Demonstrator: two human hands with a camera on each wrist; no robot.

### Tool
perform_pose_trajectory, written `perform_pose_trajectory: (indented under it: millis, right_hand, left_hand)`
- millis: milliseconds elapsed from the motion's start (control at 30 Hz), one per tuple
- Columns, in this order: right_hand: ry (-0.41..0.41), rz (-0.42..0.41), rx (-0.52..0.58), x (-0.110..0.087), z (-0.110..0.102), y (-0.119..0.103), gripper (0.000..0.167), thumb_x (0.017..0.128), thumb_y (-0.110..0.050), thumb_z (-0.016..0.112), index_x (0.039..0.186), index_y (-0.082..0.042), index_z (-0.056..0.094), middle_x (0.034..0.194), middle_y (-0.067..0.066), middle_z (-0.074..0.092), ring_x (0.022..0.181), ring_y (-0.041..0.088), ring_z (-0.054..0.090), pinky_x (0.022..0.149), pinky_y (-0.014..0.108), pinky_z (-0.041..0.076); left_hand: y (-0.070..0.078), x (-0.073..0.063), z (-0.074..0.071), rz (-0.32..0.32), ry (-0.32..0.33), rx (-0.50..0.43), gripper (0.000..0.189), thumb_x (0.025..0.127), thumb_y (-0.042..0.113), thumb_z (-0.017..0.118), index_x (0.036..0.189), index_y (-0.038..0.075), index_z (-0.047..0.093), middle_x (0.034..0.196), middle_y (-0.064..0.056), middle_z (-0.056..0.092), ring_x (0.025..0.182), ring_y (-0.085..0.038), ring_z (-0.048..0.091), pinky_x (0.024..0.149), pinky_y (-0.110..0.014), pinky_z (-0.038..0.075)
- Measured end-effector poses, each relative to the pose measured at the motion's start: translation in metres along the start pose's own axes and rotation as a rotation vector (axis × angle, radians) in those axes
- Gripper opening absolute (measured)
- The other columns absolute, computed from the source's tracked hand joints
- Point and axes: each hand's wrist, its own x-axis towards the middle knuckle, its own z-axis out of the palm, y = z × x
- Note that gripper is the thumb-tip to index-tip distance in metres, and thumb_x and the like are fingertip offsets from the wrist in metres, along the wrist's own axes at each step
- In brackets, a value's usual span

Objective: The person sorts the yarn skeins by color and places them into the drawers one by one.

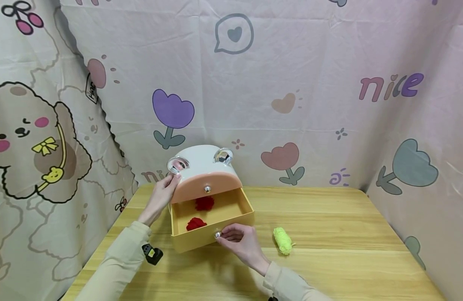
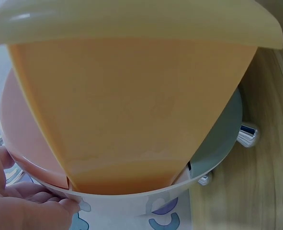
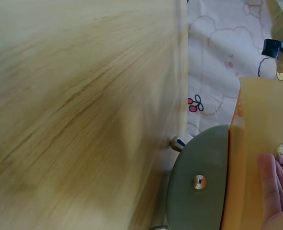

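Observation:
A small rounded drawer cabinet with a white top and silver ear-like rings stands on the table. Its yellow middle drawer is pulled out, with two red yarn bundles, one near the front and one farther back. My left hand grips the cabinet's left side, thumb by the left ring. With thumb and fingers, my right hand pinches the drawer's silver knob. In the right wrist view, a green lower drawer sits closed below the yellow one.
A skein of neon yellow yarn lies on the wooden table, right of my right hand. Printed cloth hangs behind the table and along both sides. Short silver feet stick out under the cabinet.

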Motion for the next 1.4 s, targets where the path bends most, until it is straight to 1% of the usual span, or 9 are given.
perform_pose_trajectory:
  millis: [300, 500, 733, 800, 1000, 1133, 1200, 1300, 1400]
  right_hand:
    - [0.002, -0.012, -0.001, 0.006, 0.002, 0.003, 0.019, 0.084, -0.01, 0.081, 0.095, 0.003, 0.073, 0.092, 0.023, 0.077, 0.077, 0.007, 0.073, 0.07, 0.021, 0.061]
    - [0.02, -0.013, -0.004, 0.013, 0.004, 0.003, 0.018, 0.084, -0.011, 0.081, 0.096, 0.002, 0.074, 0.093, 0.021, 0.077, 0.077, 0.012, 0.075, 0.071, 0.021, 0.06]
    - [0.063, 0.042, -0.027, 0.023, 0.009, 0.004, 0.016, 0.082, -0.007, 0.082, 0.094, 0.0, 0.075, 0.092, 0.018, 0.078, 0.078, 0.022, 0.075, 0.07, 0.017, 0.058]
    - [0.067, 0.062, -0.033, 0.026, 0.011, -0.004, 0.015, 0.082, -0.003, 0.081, 0.094, 0.003, 0.074, 0.092, 0.021, 0.077, 0.08, 0.027, 0.075, 0.07, 0.016, 0.057]
    - [0.087, 0.051, -0.019, 0.036, 0.012, 0.002, 0.015, 0.083, -0.005, 0.081, 0.094, 0.003, 0.074, 0.09, 0.021, 0.077, 0.077, 0.019, 0.074, 0.069, 0.015, 0.057]
    - [0.089, 0.03, -0.018, 0.041, 0.012, 0.008, 0.016, 0.083, -0.007, 0.082, 0.093, 0.002, 0.074, 0.09, 0.021, 0.076, 0.077, 0.018, 0.074, 0.07, 0.016, 0.058]
    - [0.084, 0.021, -0.026, 0.044, 0.012, 0.01, 0.016, 0.083, -0.009, 0.082, 0.093, 0.002, 0.074, 0.09, 0.021, 0.077, 0.077, 0.017, 0.074, 0.07, 0.017, 0.058]
    - [0.076, 0.012, -0.041, 0.049, 0.012, 0.013, 0.016, 0.084, -0.011, 0.082, 0.093, 0.0, 0.074, 0.09, 0.019, 0.077, 0.078, 0.014, 0.073, 0.071, 0.018, 0.059]
    - [0.075, 0.006, -0.05, 0.053, 0.013, 0.015, 0.016, 0.084, -0.012, 0.082, 0.093, 0.0, 0.074, 0.09, 0.018, 0.077, 0.078, 0.014, 0.074, 0.071, 0.019, 0.059]
  left_hand:
    - [0.001, -0.001, 0.0, -0.005, 0.002, 0.002, 0.061, 0.108, 0.043, 0.041, 0.156, 0.005, 0.035, 0.165, -0.014, 0.024, 0.154, -0.032, 0.024, 0.127, -0.047, 0.022]
    - [0.001, -0.001, 0.0, -0.002, 0.004, 0.005, 0.06, 0.108, 0.043, 0.041, 0.155, 0.005, 0.036, 0.166, -0.012, 0.023, 0.155, -0.03, 0.023, 0.127, -0.046, 0.021]
    - [0.001, 0.0, 0.001, -0.001, 0.009, 0.011, 0.06, 0.108, 0.044, 0.041, 0.151, 0.003, 0.042, 0.164, -0.014, 0.03, 0.15, -0.03, 0.03, 0.125, -0.046, 0.025]
    - [0.0, 0.0, 0.001, 0.001, 0.01, 0.012, 0.06, 0.108, 0.044, 0.041, 0.152, 0.003, 0.042, 0.164, -0.014, 0.029, 0.151, -0.03, 0.029, 0.126, -0.046, 0.025]
    - [-0.001, 0.0, 0.0, 0.003, 0.007, 0.022, 0.06, 0.108, 0.043, 0.041, 0.153, 0.003, 0.04, 0.166, -0.012, 0.021, 0.156, -0.03, 0.019, 0.128, -0.046, 0.02]
    - [0.0, 0.0, 0.0, 0.009, 0.013, 0.019, 0.057, 0.108, 0.042, 0.042, 0.146, 0.0, 0.048, 0.166, -0.012, 0.022, 0.156, -0.029, 0.019, 0.128, -0.045, 0.02]
    - [0.0, 0.0, 0.001, 0.014, 0.02, 0.009, 0.055, 0.108, 0.042, 0.043, 0.137, -0.002, 0.053, 0.165, -0.012, 0.026, 0.155, -0.028, 0.024, 0.126, -0.044, 0.023]
    - [0.001, 0.0, 0.002, 0.015, 0.034, -0.003, 0.052, 0.107, 0.043, 0.044, 0.121, -0.006, 0.054, 0.162, -0.013, 0.035, 0.144, -0.025, 0.036, 0.117, -0.041, 0.032]
    - [0.001, 0.0, 0.002, 0.012, 0.031, -0.008, 0.052, 0.107, 0.043, 0.044, 0.122, -0.006, 0.054, 0.16, -0.014, 0.038, 0.14, -0.025, 0.038, 0.114, -0.04, 0.033]
